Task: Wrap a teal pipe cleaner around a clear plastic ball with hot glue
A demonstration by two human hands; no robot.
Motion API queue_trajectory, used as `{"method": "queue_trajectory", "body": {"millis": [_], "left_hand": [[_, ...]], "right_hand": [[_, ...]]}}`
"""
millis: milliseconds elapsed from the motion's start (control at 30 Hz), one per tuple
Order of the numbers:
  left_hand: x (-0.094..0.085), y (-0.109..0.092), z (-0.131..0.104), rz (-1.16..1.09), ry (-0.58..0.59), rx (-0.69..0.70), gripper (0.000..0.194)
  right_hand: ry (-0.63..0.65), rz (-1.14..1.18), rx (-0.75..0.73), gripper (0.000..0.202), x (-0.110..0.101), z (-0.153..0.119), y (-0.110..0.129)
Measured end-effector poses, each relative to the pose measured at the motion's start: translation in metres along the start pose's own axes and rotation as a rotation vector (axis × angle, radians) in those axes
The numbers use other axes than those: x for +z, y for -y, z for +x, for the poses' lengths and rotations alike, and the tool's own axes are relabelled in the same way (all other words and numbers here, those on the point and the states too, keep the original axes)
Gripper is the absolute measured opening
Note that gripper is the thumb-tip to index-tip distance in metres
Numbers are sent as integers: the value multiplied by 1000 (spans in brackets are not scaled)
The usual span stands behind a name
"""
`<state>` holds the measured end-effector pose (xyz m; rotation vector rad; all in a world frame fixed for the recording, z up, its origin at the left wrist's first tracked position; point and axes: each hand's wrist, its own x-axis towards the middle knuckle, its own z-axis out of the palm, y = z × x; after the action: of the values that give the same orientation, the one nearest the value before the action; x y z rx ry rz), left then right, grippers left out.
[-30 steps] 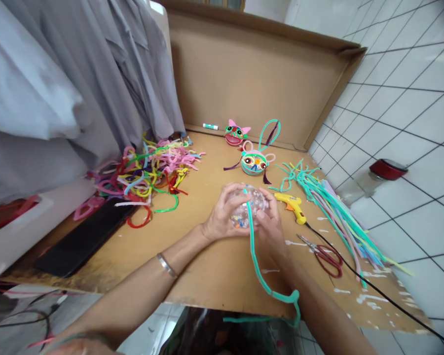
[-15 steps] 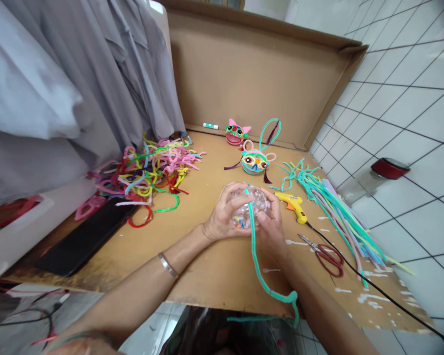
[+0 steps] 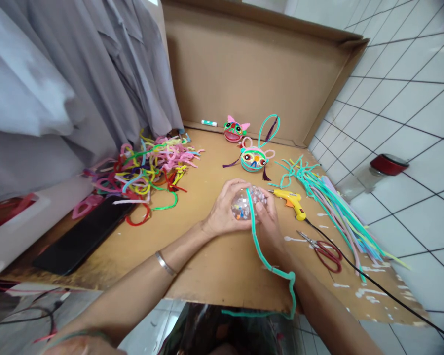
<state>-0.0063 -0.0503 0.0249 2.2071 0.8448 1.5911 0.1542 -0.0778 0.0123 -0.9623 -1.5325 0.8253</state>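
Observation:
Between my two hands is a clear ball (image 3: 241,204) with small colourful bits inside. My left hand (image 3: 224,209) wraps its left side, and my right hand (image 3: 270,219) holds the right side with the thumb on its front. A turquoise pipe cleaner (image 3: 257,245) lies up over the ball's front and trails down past my right wrist, bending over the table's front edge. Just right of my right hand lies a yellow glue gun (image 3: 291,202), with red-handled scissors (image 3: 327,255) below it.
Tangled pipe cleaners (image 3: 151,167) and a black phone (image 3: 83,236) lie left. Two decorated balls, one pink-eared (image 3: 234,130), one with loops (image 3: 253,159), and a marker (image 3: 209,123) stand behind. Straight pipe cleaners (image 3: 340,217) and a red-lidded jar (image 3: 388,165) are right.
The fingers of my left hand have drawn back from the ball's front, so more of it shows. The pipe cleaner's lower part has shifted slightly, and the view has moved a little.

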Motion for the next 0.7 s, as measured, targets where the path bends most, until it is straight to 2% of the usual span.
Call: {"method": "queue_trajectory", "body": {"millis": [133,267,433,567,700], "left_hand": [[0,1,-1,-18,-2,-3,86],[1,1,-1,-44,3,-58,90],[-1,-4,2,-58,40,-79,78],[-3,-7,4,-82,59,-125,72],[-3,-6,4,-93,93,-233,66]], "right_hand": [[-18,58,68,51,0,0,1],[-20,52,68,50,0,0,1],[-58,74,78,46,1,0,8],[-46,70,140,42,0,1,15],[-62,-82,201,45,-2,3,13]]}}
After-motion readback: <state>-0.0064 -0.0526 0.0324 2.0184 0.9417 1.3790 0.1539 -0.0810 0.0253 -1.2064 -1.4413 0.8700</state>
